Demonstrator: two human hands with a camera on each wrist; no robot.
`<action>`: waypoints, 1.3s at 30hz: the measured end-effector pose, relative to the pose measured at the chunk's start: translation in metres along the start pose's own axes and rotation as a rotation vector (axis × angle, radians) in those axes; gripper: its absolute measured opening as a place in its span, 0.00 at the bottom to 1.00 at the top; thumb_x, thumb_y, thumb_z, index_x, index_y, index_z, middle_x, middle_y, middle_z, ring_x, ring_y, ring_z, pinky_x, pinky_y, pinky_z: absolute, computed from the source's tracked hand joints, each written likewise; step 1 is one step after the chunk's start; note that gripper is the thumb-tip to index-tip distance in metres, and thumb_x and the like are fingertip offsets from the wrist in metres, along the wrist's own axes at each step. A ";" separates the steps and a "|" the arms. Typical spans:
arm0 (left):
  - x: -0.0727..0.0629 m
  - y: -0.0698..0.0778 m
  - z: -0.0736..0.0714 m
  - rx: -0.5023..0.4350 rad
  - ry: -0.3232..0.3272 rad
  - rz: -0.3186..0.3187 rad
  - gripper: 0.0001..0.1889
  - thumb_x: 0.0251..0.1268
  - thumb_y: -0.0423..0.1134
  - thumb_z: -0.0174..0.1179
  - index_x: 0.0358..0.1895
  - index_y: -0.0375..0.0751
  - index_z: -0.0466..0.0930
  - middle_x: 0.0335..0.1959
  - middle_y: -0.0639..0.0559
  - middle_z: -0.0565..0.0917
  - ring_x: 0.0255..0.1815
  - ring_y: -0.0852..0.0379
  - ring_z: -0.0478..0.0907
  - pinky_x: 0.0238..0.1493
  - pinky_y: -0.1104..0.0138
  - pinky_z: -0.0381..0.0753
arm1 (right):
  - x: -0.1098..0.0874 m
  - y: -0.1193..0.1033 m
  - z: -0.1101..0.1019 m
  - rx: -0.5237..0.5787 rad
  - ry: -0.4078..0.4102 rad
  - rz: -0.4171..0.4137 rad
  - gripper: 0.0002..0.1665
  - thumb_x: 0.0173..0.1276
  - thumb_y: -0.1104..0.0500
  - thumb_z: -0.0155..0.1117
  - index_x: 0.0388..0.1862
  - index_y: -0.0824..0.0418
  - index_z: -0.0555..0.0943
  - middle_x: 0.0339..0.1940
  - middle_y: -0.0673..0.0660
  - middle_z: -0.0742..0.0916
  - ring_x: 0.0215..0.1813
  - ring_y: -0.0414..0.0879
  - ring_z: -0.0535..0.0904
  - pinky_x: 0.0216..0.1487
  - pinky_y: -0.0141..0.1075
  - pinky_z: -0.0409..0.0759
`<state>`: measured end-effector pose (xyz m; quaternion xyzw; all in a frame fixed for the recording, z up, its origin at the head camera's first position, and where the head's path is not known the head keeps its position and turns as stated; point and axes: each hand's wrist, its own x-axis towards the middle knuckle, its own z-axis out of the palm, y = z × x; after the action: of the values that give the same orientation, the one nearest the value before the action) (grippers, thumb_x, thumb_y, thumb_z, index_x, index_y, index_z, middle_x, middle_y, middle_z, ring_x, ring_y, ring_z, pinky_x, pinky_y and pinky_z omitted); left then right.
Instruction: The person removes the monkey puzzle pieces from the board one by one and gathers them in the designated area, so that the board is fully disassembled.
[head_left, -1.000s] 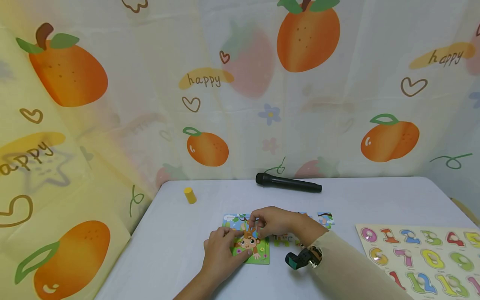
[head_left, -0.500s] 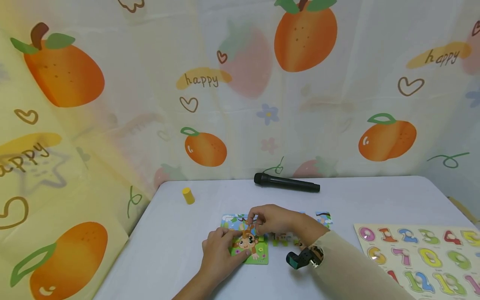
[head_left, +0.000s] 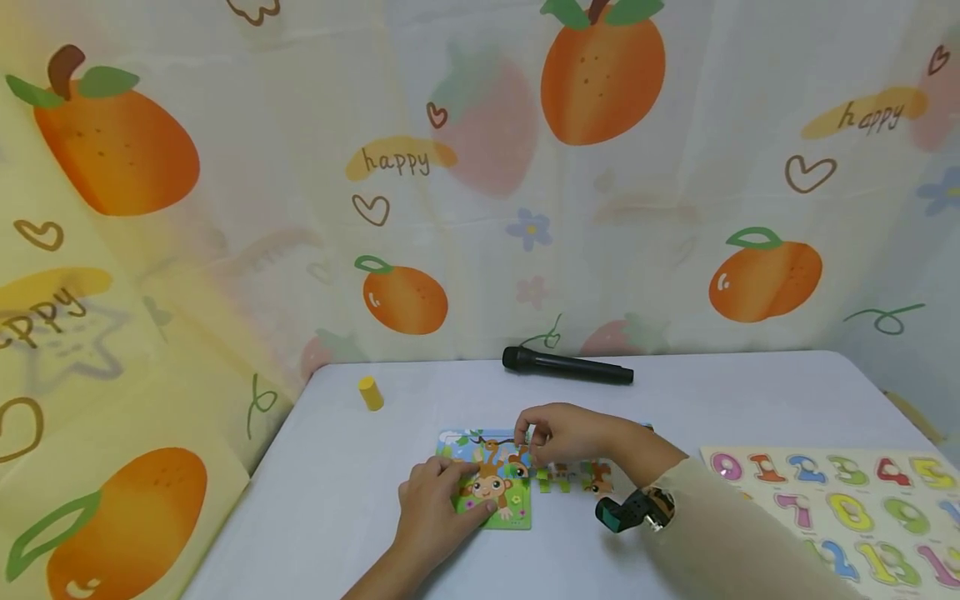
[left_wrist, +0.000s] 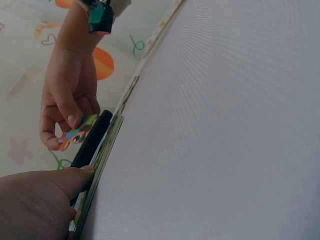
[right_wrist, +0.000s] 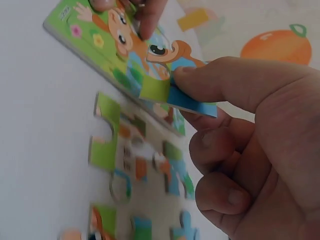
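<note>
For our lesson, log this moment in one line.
left grip: on monkey puzzle; right grip: pinches puzzle piece; loose pieces: on table

On the white table (head_left: 435, 392), there is room to pass between the small yellow cylinder (head_left: 371, 394) and the long black microphone (head_left: 567, 366). The left hand (head_left: 437, 502) blocks the left edge of the flat green-and-blue monkey puzzle (head_left: 492, 485); a beige sleeve (head_left: 727, 525) obstructs the cream number board (head_left: 873, 489).

The pzl board (head_left: 517, 518) is printed w/ an orange-brown monkey & small pink/yellow flowers on green, w/ lt-blue sky above; the held piece (right_wrist: 156, 90) is coloured orange, blue & lime w/ a blk/wht eye. The surface (head_left: 315, 483) is covered in plain wht, the mic (head_left: 567, 367) finished in blk, the cylinder (head_left: 371, 393) in yellow. The cream no. board (head_left: 825, 490) is decorated w/ multicol. digits, the pale backdrop (head_left: 660, 175) w/ oranges, pink strawberries & brown hearts.
</note>
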<state>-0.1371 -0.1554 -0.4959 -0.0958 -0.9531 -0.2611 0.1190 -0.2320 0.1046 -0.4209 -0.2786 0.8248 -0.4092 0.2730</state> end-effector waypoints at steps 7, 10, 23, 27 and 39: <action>-0.001 0.001 -0.001 0.001 -0.009 -0.011 0.28 0.53 0.59 0.81 0.58 0.55 0.89 0.47 0.60 0.78 0.51 0.54 0.70 0.48 0.54 0.63 | -0.023 0.009 -0.011 0.006 0.016 0.024 0.13 0.70 0.68 0.69 0.50 0.55 0.83 0.34 0.53 0.86 0.31 0.48 0.76 0.31 0.39 0.73; -0.001 0.001 -0.001 -0.002 -0.011 -0.012 0.28 0.53 0.58 0.81 0.58 0.55 0.89 0.46 0.60 0.77 0.51 0.54 0.70 0.49 0.53 0.63 | -0.033 0.017 -0.015 0.020 0.022 0.040 0.13 0.69 0.68 0.71 0.49 0.55 0.83 0.33 0.53 0.85 0.31 0.46 0.76 0.32 0.38 0.73; -0.001 0.000 0.002 -0.005 -0.011 -0.014 0.28 0.54 0.59 0.81 0.58 0.56 0.89 0.48 0.60 0.78 0.52 0.54 0.70 0.49 0.53 0.63 | -0.069 0.042 -0.033 -0.013 0.082 0.100 0.14 0.68 0.65 0.74 0.49 0.54 0.83 0.34 0.52 0.83 0.39 0.49 0.77 0.38 0.38 0.75; -0.001 0.000 0.000 -0.007 -0.004 -0.011 0.28 0.54 0.58 0.81 0.58 0.55 0.89 0.48 0.59 0.78 0.52 0.54 0.70 0.49 0.53 0.63 | -0.079 0.045 -0.040 -0.013 0.079 0.080 0.14 0.67 0.66 0.73 0.50 0.56 0.83 0.33 0.52 0.83 0.38 0.48 0.76 0.37 0.36 0.74; 0.000 -0.001 0.002 0.001 -0.019 -0.026 0.29 0.54 0.60 0.81 0.59 0.56 0.89 0.48 0.60 0.77 0.52 0.55 0.69 0.49 0.54 0.62 | -0.112 0.075 -0.049 0.018 0.066 0.089 0.14 0.67 0.69 0.72 0.48 0.57 0.83 0.31 0.53 0.82 0.34 0.47 0.75 0.34 0.34 0.72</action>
<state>-0.1372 -0.1555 -0.4980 -0.0858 -0.9555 -0.2613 0.1064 -0.2051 0.2456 -0.4325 -0.2253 0.8412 -0.4131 0.2662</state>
